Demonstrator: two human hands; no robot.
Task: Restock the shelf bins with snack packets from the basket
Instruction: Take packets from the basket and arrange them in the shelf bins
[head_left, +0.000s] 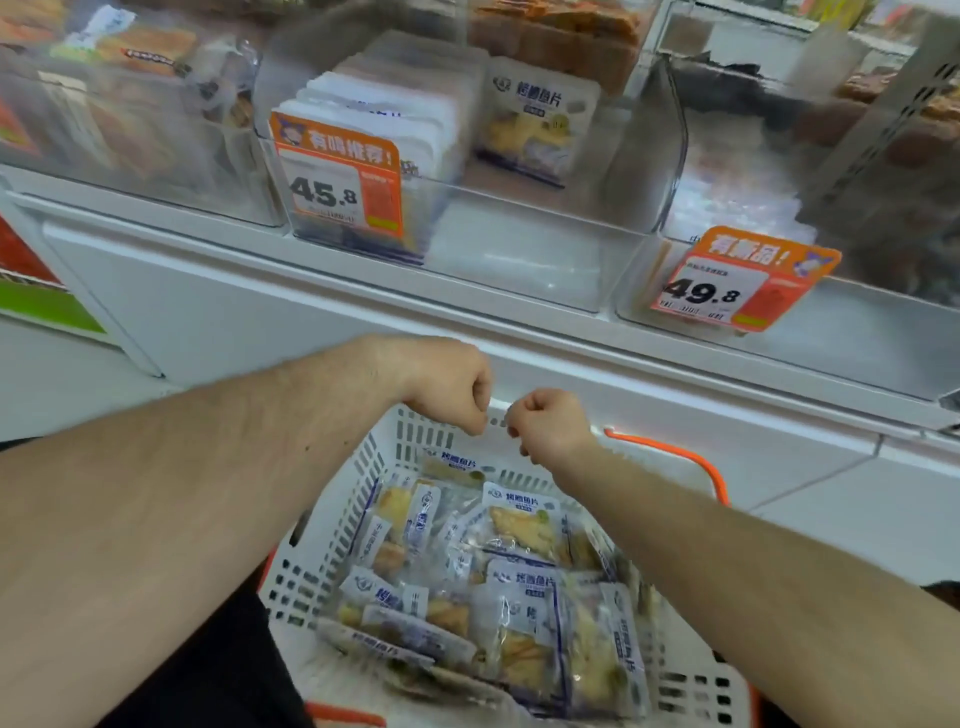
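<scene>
Fingers (478, 415) of both hands were curled into loose fists, and no packet could be seen inside either; whether they pinched the far rim of the basket (332, 525) could not be told. The left hand (449, 384) and the right hand (548, 428) hung close together, knuckles nearly touching, above the basket's far edge and just below the white shelf front (260, 306).

By the look of it, this was a pause between loads: the basket was heaped, so most of the restocking appeared undone. The next move would likely call for opening a hand, dropping into the pile and lifting a few packets up to the clear bin (519, 249) behind the 45.8 price tag (340, 176), where a row already stood on edge on the left and the right side lay largely bare.

The fish-slice snack packets (514, 587) were flat, glossy pouches, white and blue with yellowish pieces showing through, lying jumbled and overlapping. They would probably slide against each other easily.
</scene>
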